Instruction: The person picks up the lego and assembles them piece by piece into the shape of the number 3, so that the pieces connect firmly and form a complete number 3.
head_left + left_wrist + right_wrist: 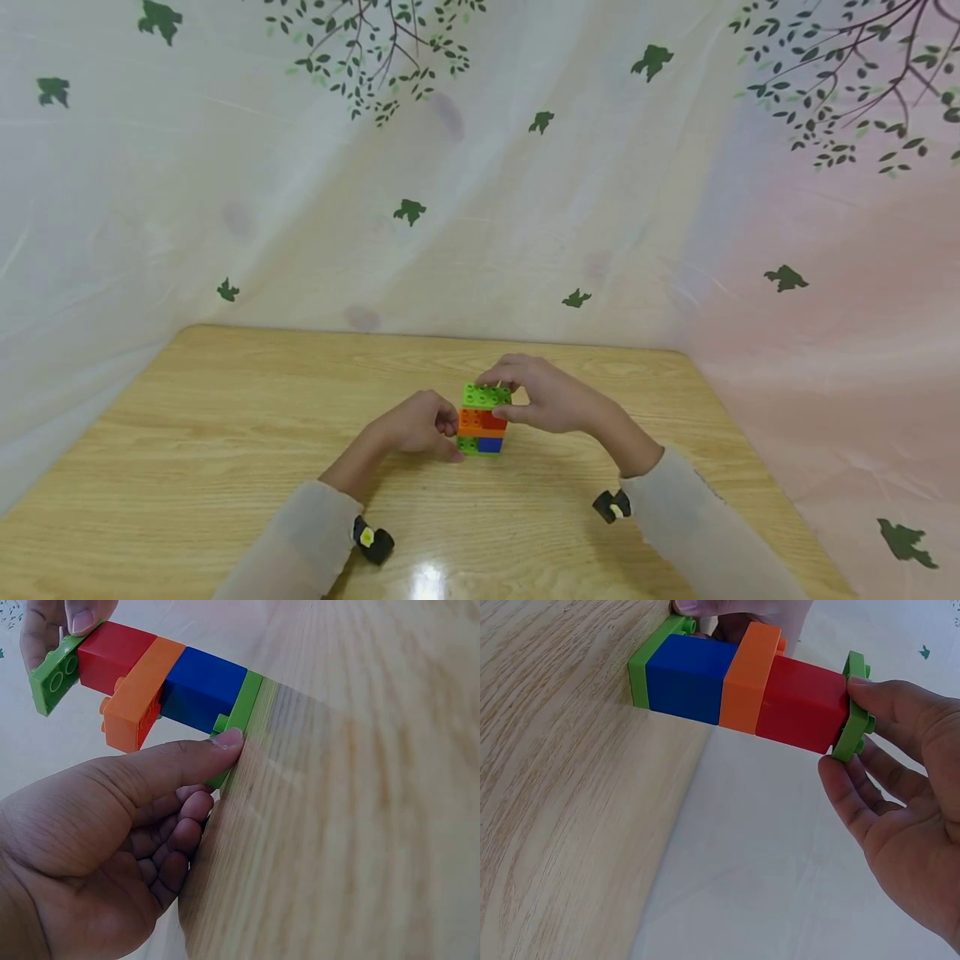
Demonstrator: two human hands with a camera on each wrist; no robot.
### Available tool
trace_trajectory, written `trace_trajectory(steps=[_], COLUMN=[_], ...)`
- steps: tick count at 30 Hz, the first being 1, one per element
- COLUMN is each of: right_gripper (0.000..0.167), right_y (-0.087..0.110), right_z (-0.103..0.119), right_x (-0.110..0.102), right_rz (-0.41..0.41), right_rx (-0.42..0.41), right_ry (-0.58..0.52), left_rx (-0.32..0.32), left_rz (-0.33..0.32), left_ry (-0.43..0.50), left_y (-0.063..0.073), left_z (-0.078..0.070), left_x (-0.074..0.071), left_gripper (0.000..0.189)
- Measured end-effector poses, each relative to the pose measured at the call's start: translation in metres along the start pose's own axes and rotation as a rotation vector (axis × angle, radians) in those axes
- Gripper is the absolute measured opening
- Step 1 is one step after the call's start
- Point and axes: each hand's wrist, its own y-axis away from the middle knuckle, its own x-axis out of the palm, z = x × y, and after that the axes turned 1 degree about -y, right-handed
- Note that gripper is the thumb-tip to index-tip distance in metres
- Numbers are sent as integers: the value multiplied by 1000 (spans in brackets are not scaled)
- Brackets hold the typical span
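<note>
A stack of toy building bricks stands on the wooden table. From the bottom up it has a flat green brick (639, 682), a blue brick (690, 675), a flat orange brick (744, 682), a red brick (804, 705) and another flat green brick (480, 395). My left hand (416, 423) grips the left end of the bottom green brick, thumb on top and fingers curled beside it. With thumb and fingers on opposite edges, my right hand (555, 398) pinches the top green brick, which overhangs the red one on the left.
The wooden table (225, 467) reaches back to a pale curtain (480, 275) printed with green leaves and branches. Small black wrist cameras, one on the left cuff (375, 543) and one by the right cuff (611, 506), hang over the table.
</note>
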Motion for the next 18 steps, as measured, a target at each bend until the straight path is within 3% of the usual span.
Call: trace_trajectory(steps=[18], right_gripper=[39], right_y=[-4], right_z=[0], right_x=[-2], right_rz=[24], right_rx=[3], right_ry=[-14], left_rx=[-1], left_rz=[9], left_ry=[3], left_y=[-1], left_z=[1], left_x=[-2], left_gripper=[27])
